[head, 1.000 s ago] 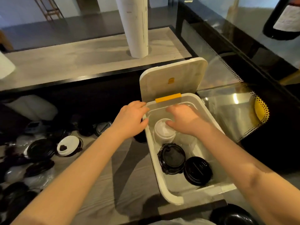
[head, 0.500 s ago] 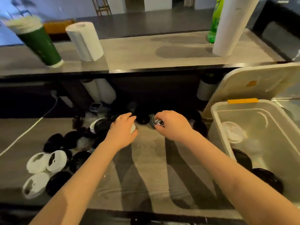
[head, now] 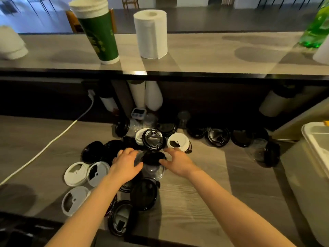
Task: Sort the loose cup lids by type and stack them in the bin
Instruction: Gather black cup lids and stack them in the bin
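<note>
**Head view, sorting stage.** The left hand (head: 125, 164) and the right hand (head: 178, 162) lay low over the heap of loose lids on the lower counter (head: 204, 193). They flanked a black lid (head: 153, 157) that sat on a clear dome lid (head: 154, 172). The fingers of both hands were loosely bent, each thumb near the black lid's rim. Whether either hand had actually closed on it could not be told.

The surrounding lids were unsorted:
- three white flat lids (head: 76, 173) to the left;
- a white sip lid (head: 178, 141) and a tabbed black lid (head: 153, 139) just behind the hands;
- a back row of black lids (head: 217, 138);
- more black ones nearest the camera.

The bin (head: 313, 138) stood well apart at the far right, with only its rim and wall in view and its contents hidden. Judged from the many lids on the counter, most of the sorting was not yet done, and the black lid looked to be the next piece taken. A paper towel roll (head: 150, 32) and a green cup stack (head: 98, 31) stood on the upper shelf.
</note>
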Tool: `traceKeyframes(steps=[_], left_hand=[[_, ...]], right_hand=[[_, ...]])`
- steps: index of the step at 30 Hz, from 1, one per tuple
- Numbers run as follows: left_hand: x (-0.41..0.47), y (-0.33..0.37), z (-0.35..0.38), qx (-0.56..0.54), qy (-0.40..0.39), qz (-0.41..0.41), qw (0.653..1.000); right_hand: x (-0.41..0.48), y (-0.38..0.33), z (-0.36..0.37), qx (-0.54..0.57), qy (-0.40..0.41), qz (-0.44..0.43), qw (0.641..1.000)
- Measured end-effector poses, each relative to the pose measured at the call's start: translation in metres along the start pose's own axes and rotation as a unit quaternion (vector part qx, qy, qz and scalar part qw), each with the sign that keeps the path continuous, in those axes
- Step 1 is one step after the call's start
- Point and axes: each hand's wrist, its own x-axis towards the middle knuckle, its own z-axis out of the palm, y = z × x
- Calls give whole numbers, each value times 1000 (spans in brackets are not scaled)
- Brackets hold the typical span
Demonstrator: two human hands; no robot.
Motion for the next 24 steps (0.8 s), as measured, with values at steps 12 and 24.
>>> traceKeyframes(steps=[12, 24], left_hand=[[-6, -32, 10, 0, -50, 41, 998], [-8, -59, 26, 71, -95, 44, 992]], right_hand=[[46, -19, 52, 93, 50, 112, 988], [14, -6, 34, 196, 153, 70, 966]])
